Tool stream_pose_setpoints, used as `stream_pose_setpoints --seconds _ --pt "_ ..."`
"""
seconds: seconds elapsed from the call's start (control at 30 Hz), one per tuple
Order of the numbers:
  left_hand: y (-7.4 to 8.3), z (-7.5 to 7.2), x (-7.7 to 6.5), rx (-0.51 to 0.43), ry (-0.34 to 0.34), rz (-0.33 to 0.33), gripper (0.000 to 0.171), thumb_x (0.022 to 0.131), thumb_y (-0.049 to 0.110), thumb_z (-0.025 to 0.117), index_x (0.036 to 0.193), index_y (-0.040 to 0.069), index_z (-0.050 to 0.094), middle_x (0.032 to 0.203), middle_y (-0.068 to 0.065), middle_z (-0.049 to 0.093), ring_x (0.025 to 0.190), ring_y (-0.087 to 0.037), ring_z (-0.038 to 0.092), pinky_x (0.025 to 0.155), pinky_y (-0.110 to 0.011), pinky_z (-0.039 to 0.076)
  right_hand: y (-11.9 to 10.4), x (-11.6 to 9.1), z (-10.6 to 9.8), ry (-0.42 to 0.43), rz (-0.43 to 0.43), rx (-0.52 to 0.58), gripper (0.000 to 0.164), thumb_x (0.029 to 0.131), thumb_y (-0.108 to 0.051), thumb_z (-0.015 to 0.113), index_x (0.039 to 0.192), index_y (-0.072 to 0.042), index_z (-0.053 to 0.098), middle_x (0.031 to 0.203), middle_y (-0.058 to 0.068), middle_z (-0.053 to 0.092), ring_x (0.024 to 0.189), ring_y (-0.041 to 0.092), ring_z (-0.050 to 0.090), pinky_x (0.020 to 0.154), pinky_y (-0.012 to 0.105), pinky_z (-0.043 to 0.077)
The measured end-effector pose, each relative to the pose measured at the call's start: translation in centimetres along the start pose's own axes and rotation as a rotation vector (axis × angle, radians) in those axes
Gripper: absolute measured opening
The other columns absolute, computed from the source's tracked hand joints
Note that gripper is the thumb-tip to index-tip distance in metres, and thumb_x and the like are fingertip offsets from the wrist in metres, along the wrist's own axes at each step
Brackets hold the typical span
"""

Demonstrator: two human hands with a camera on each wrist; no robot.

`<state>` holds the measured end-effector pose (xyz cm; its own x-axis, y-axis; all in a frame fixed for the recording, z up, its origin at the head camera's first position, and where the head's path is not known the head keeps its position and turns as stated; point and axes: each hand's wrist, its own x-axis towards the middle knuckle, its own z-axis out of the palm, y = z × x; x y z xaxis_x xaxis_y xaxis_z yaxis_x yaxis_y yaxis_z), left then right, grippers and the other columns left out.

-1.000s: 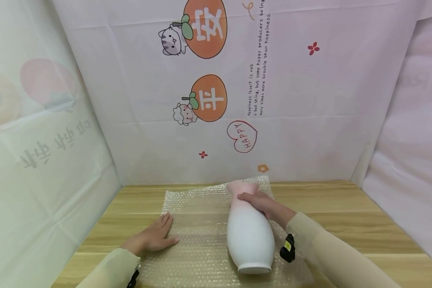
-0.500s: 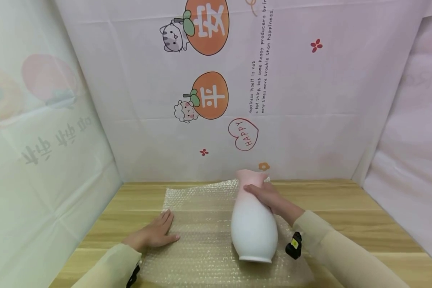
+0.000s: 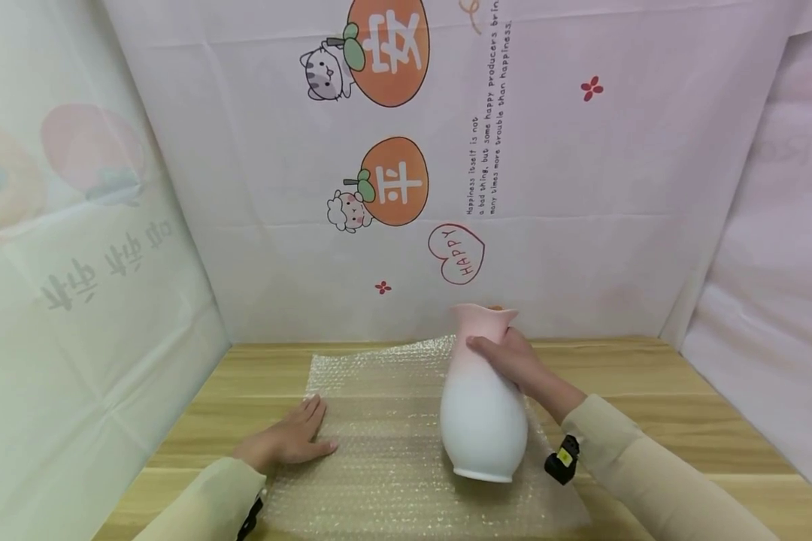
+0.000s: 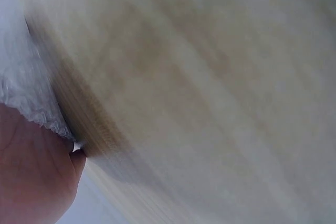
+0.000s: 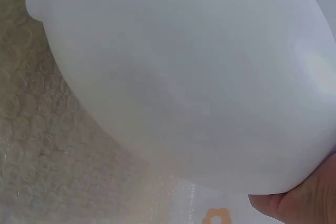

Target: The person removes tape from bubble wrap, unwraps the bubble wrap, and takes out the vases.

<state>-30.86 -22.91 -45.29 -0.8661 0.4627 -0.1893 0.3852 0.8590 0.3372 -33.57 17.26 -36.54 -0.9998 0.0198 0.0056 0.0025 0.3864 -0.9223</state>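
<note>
My right hand (image 3: 514, 357) grips a vase (image 3: 483, 417) round its narrow neck, thumb across the front. The vase is pale pink at its flared mouth and white on the body, and it leans slightly over the bubble wrap (image 3: 379, 451). Its white belly (image 5: 184, 77) fills most of the right wrist view, with part of my right hand (image 5: 310, 198) at the lower right. My left hand (image 3: 291, 436) rests with extended fingers on the left edge of the bubble wrap. In the left wrist view, my left hand (image 4: 37, 166) lies against the clear wrap (image 4: 31, 87).
The wood-grain table (image 3: 663, 421) lies beneath the wrap. A printed white cloth (image 3: 582, 225) rises behind the table, with further cloth sides (image 3: 61, 376) on the left and right. Black wrist devices (image 3: 562, 460) sit at both sleeves.
My right hand has raised the vase and shifted it to the right and away from me, tipping it more upright. My left hand has stayed in place on the bubble wrap.
</note>
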Motion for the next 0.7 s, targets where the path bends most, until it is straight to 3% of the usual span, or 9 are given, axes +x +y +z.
stream_pose_setpoints --seconds 0.27,0.53,0.7 --pt "-0.1 0.2 0.2 0.019 0.000 -0.008 0.089 0.096 0.050 0.054 0.148 -0.013 0.019 0.155 -0.032 0.012 0.143 -0.044 0.009 0.114 -0.053 0.016 -0.5 -0.4 -1.2 0.061 -0.044 -0.027 0.078 0.087 -0.045 0.068 0.137 0.003 0.033 0.111 0.027 0.055 0.084 0.033 0.066 0.058 0.042 0.057" --pt "-0.6 0.6 0.3 -0.002 0.007 0.012 0.094 0.095 0.057 0.049 0.149 -0.013 0.018 0.156 -0.031 0.009 0.143 -0.044 0.007 0.113 -0.055 0.013 -0.9 -0.7 -2.6 0.164 -0.178 -0.115 0.079 0.088 -0.046 0.067 0.137 0.005 0.033 0.115 0.025 0.052 0.095 0.039 0.062 0.066 0.045 0.057" --pt "-0.4 0.3 0.1 -0.009 0.003 0.017 0.093 0.095 0.055 0.050 0.148 -0.013 0.017 0.155 -0.032 0.009 0.143 -0.045 0.006 0.113 -0.055 0.013 -1.2 -0.8 -3.2 0.220 -0.241 -0.109 0.082 0.088 -0.044 0.069 0.139 0.006 0.029 0.120 0.027 0.049 0.101 0.041 0.058 0.074 0.053 0.055"
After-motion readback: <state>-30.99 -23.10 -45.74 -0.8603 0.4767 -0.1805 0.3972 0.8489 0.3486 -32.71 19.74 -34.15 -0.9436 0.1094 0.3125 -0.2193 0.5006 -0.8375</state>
